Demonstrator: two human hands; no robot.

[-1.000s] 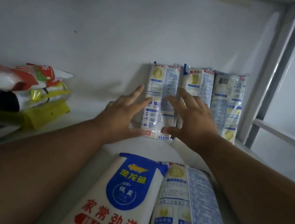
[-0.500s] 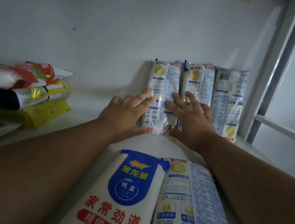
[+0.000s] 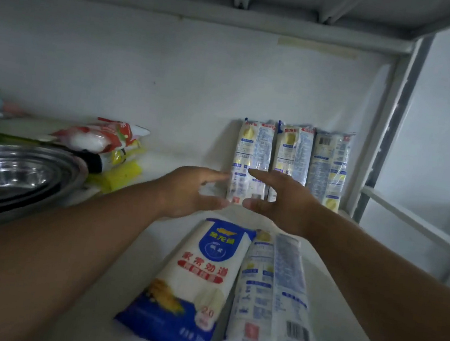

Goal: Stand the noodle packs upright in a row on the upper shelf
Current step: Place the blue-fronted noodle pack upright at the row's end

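Five noodle packs are in view on the white shelf (image 3: pixel 123 294). Three stand upright in a row against the back wall, right of centre in the frame: the left standing pack (image 3: pixel 252 156), the middle standing pack (image 3: pixel 292 153) and the right standing pack (image 3: pixel 329 166), edge to edge, the last one close to the grey shelf post (image 3: pixel 384 133). All three show their backs — blue tables of fine print with yellow patches, too small to read, and a barcode near the top of the right one.

Two more lie flat in the lower centre, side by side and touching. The blue-fronted pack (image 3: pixel 192 288) shows its face: a blue shield with a yellow logo and the characters 金龙鱼, beneath it red characters 家常劲道, a red band of blurred writing, and "2.0" in a pale circle near the blue bottom edge. The back-up pack (image 3: pixel 267 297) lies with its print side up, with a barcode and a small red square low down; the text is blurred.

The left hand (image 3: pixel 193 192) and the right hand (image 3: pixel 279 199) reach toward the foot of the left standing pack, fingers spread, each grip released and holding nothing; whether any fingertip touches the pack cannot be told.

At the left of the frame sits a stack of steel bowls (image 3: pixel 10 175) — their number is unclear — and behind it a pile of red, white and yellow bags (image 3: pixel 102 141) with unreadable print.
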